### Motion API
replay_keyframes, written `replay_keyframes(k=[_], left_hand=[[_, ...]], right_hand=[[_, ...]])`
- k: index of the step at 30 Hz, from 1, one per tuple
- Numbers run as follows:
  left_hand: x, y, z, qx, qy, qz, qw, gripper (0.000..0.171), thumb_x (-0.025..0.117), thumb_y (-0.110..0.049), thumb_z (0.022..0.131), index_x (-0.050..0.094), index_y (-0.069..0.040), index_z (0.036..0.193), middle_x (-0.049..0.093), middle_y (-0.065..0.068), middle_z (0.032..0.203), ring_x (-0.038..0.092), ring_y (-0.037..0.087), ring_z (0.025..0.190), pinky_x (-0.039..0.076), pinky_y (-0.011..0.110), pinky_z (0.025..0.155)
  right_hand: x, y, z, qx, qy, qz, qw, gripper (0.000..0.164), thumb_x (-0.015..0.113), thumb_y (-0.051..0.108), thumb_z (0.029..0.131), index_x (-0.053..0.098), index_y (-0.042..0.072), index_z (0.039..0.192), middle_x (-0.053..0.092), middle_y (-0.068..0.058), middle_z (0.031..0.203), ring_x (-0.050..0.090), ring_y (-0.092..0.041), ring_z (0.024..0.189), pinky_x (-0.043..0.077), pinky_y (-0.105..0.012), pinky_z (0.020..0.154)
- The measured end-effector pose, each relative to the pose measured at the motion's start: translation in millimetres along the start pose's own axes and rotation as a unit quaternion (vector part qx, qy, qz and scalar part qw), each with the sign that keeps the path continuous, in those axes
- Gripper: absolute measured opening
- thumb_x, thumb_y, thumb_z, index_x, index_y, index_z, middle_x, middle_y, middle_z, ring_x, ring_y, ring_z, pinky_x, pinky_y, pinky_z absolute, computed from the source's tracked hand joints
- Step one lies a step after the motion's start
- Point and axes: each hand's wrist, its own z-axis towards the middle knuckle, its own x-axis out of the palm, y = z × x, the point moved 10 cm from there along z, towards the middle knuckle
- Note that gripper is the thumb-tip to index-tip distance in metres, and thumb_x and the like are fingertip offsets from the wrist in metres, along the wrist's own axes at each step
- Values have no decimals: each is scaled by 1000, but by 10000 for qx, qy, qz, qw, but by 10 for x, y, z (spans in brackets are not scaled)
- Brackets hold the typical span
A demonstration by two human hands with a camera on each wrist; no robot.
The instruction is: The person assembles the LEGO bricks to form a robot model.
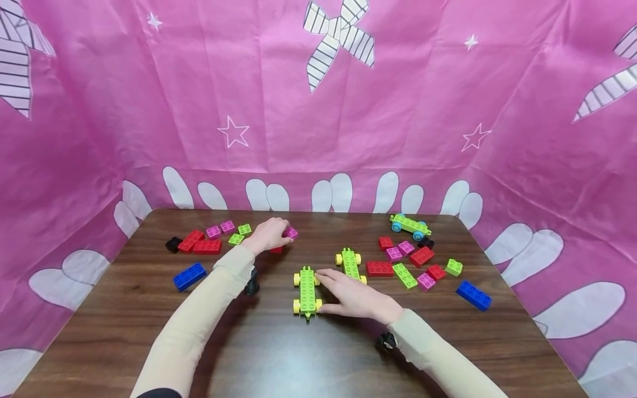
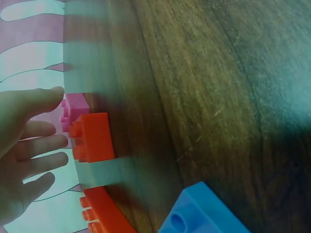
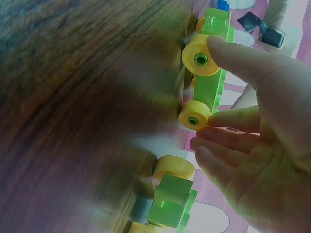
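Note:
My left hand point(image 1: 269, 235) reaches over the table's far side, above a red brick point(image 1: 276, 250) and beside a pink brick point(image 1: 291, 232). In the left wrist view its fingers are extended and apart from the red brick point(image 2: 98, 138) and pink brick point(image 2: 77, 108). Lower down, my right hand point(image 1: 355, 296) lies along one side of a green toy car base point(image 1: 307, 293) with yellow wheels. The right wrist view shows the thumb on one wheel point(image 3: 200, 56) and a fingertip at the other wheel point(image 3: 193, 116). A second green car base point(image 1: 350, 262) stands partly behind that hand.
Red, pink, green and black pieces lie at the left, with a blue brick point(image 1: 189, 276) in front. On the right are several more bricks, another blue brick point(image 1: 474, 296) and a green car base with blue wheels point(image 1: 410, 225). A pink curtain point(image 1: 278, 143) borders the table.

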Motion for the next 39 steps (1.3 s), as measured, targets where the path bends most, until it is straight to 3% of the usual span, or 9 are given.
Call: replay_keyframes(k=[5,19,34,39], left_hand=[[64,-14,-1,26,89,168,9998,41,69,-34,83,60,-4,109,65,13,101,59,25,95,52,41,82],[68,37,51,47,-138,153,9998,31,71,-30,82,61,-4,95,65,9,86,58,23,79,50,37,66],[67,20,99,41,-106,217,9997,24,71,-27,82,62,-5,90,64,8,83,57,22,75,50,35,64],[19,8,109,5,-170,-39,9998,25,72,-27,80,65,-6,91,66,8,84,56,20,76,50,35,67]], right_hand=[[25,-13,-6,2,38,-69,10000,73,59,53,86,41,8,140,44,-9,144,45,-21,131,41,-39,107],[40,-18,4,20,81,-162,9998,73,57,54,87,41,8,141,43,-8,145,45,-19,132,40,-37,108],[47,-22,8,61,99,-251,9996,73,56,55,87,40,9,141,42,-7,146,45,-19,132,41,-36,107],[29,-22,-6,79,115,-218,9997,73,56,55,87,40,9,141,42,-8,146,44,-19,132,40,-37,108]])
